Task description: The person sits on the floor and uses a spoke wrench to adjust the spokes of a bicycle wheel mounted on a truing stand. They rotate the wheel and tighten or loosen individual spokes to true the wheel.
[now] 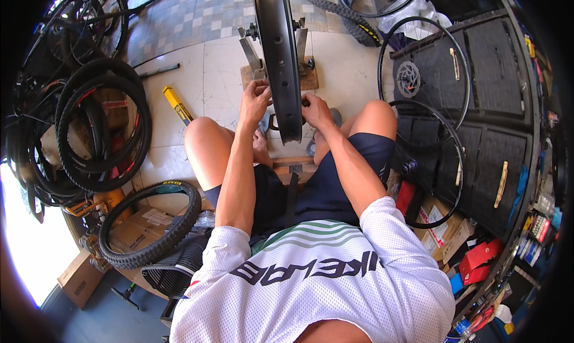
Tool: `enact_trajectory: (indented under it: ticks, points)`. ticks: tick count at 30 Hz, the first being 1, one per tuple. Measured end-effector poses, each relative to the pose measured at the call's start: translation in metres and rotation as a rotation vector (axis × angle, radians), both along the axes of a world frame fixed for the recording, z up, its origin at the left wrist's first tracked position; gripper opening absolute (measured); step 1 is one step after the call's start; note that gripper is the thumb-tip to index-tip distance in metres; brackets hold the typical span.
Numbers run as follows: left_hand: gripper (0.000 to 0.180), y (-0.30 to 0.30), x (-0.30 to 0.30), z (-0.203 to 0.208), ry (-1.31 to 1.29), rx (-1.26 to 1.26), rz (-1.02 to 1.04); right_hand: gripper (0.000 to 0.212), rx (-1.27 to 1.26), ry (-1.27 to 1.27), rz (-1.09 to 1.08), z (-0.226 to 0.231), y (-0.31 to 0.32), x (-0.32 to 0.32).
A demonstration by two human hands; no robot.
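Upright between my knees stands a bicycle wheel with a wide black rim (279, 62), its inner-edge holes showing in a row. It sits in a metal truing stand (251, 53) with a wooden base (308, 78). My left hand (256, 102) is at the rim's left side, fingers curled in a pinch close to it; what they hold, if anything, is too small to make out. On the right side of the rim, my right hand (317, 111) is closed around a small dark piece, partly hidden by the fingers.
A yellow box (176, 104) lies on the floor to the left. Several tires (101, 124) are piled at far left, with another tire (191, 205) nearer. Spoked wheels (382, 62) lean against black drawers (496, 62) on the right. Red boxes (480, 261) stand below.
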State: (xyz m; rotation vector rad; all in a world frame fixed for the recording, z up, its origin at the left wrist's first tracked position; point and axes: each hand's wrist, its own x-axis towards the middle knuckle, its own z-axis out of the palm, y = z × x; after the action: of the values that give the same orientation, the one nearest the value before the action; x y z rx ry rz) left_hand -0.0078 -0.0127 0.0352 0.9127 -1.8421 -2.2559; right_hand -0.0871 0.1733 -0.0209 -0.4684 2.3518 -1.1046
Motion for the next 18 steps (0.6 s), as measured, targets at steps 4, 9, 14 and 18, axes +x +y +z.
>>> enact_trajectory:
  ticks: [4, 9, 14, 18]
  points:
    - [0.029, 0.007, -0.002, 0.021, -0.014, -0.154, -0.089, 0.031, -0.001, -0.124, -0.013, -0.004, 0.004, -0.001]
    - [0.022, 0.009, -0.005, -0.022, 0.023, 0.103, 0.046, 0.033, -0.022, -0.097, -0.046, -0.014, 0.005, 0.0]
    - [0.023, -0.007, 0.004, -0.103, -0.07, -0.177, -0.136, 0.034, -0.045, -0.17, -0.014, -0.022, 0.002, -0.001]
    - [0.028, -0.006, 0.012, -0.148, 0.042, -0.195, -0.126, 0.034, -0.07, -0.188, 0.008, -0.02, -0.004, -0.001]
